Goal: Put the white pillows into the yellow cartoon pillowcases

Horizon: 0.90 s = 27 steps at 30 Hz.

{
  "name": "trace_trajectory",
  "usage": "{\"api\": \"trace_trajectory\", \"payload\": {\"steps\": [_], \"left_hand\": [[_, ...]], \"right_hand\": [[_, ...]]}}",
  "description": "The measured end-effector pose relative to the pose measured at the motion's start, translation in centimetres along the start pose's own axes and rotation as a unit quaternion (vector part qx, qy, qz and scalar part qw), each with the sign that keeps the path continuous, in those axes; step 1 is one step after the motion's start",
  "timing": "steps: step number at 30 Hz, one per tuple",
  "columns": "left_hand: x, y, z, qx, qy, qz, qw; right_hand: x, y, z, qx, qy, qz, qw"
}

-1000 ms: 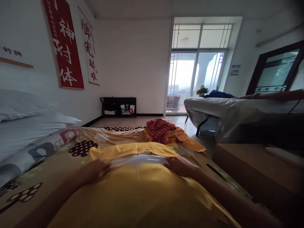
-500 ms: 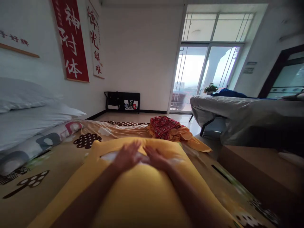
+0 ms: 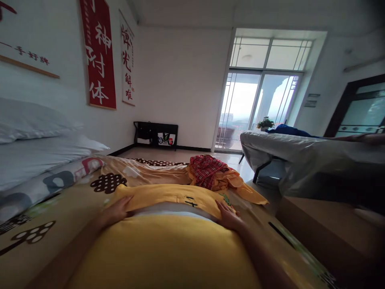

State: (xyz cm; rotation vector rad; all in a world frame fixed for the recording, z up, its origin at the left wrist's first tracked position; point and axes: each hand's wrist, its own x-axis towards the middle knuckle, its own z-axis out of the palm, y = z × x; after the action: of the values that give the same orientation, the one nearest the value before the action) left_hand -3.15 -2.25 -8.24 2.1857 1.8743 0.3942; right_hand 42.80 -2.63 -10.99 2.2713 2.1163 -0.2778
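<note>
A large stuffed yellow pillow cover (image 3: 168, 253) lies before me on the bed. Its wide slit shows a strip of white inner pillow (image 3: 171, 208) running across, and the flap beyond carries small dark stitched marks and green lettering. My left hand (image 3: 117, 210) rests at the slit's left end, thumb and fingers apart on the yellow fabric. At the other end my right hand (image 3: 229, 216) lies with fingers spread over the cover near the lettering. Both palms face down and are partly hidden.
A patterned sheet (image 3: 72, 204) covers the bed. White pillows (image 3: 45, 154) are stacked at left. Red plaid and orange cloth (image 3: 207, 168) lies crumpled beyond the yellow cover. On the right stand a plastic-covered table (image 3: 270, 140) and a cardboard box (image 3: 327, 224). A black rack (image 3: 156, 132) is by the wall.
My hands have moved apart from the middle of the slit to its two ends. The white strip now shows as one long band, and the stitched flap is uncovered. The view has tilted up slightly.
</note>
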Motion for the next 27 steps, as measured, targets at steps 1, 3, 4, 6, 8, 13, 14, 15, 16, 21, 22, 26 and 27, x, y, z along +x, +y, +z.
{"api": "trace_trajectory", "payload": {"steps": [1,3,4,6,8,13,14,15,16,21,22,26,27], "left_hand": [[-0.3,-0.7,0.3,-0.015,0.003,-0.011,1.000],[-0.9,-0.9,0.6,-0.028,0.002,-0.014,1.000],[-1.2,-0.6,0.5,-0.027,0.012,-0.009,1.000],[-1.8,0.4,0.2,-0.019,0.053,0.001,0.998],[-2.2,1.4,-0.3,-0.004,0.108,0.009,0.994],[-1.7,2.2,-0.7,0.002,0.172,0.072,0.982],[-1.4,2.1,-0.5,-0.016,0.179,0.083,0.980],[-1.2,1.9,-0.1,-0.042,0.186,0.088,0.978],[-1.1,1.6,0.3,-0.075,0.195,0.087,0.974],[-1.9,-1.5,2.0,-0.232,0.219,0.083,0.944],[-2.2,-2.3,2.0,-0.254,0.217,0.080,0.939],[-3.0,-4.6,1.7,-0.309,0.242,0.020,0.920],[-3.0,-4.8,1.6,-0.310,0.249,0.009,0.918]], "right_hand": [[-0.2,0.1,0.3,-0.007,0.005,-0.002,1.000],[-0.6,-0.2,0.2,-0.027,0.021,-0.017,0.999],[-0.9,-0.5,-0.2,-0.038,0.029,-0.023,0.999],[-1.6,-1.1,-1.6,-0.059,0.042,-0.040,0.997],[-2.5,-2.1,-3.6,-0.074,0.049,-0.064,0.994],[-6.1,-8.7,-9.4,-0.085,0.092,-0.266,0.956],[-6.8,-10.8,-10.0,-0.070,0.113,-0.320,0.938],[-7.3,-13.0,-10.2,-0.045,0.134,-0.363,0.921],[-7.6,-15.1,-10.0,-0.010,0.148,-0.397,0.906],[-6.2,-21.4,-3.4,0.156,0.042,-0.474,0.865],[-5.8,-21.6,-2.1,0.172,0.021,-0.463,0.869],[-5.8,-20.9,-1.7,0.161,0.017,-0.441,0.883],[-6.1,-21.0,-2.6,0.135,0.020,-0.453,0.881]]}}
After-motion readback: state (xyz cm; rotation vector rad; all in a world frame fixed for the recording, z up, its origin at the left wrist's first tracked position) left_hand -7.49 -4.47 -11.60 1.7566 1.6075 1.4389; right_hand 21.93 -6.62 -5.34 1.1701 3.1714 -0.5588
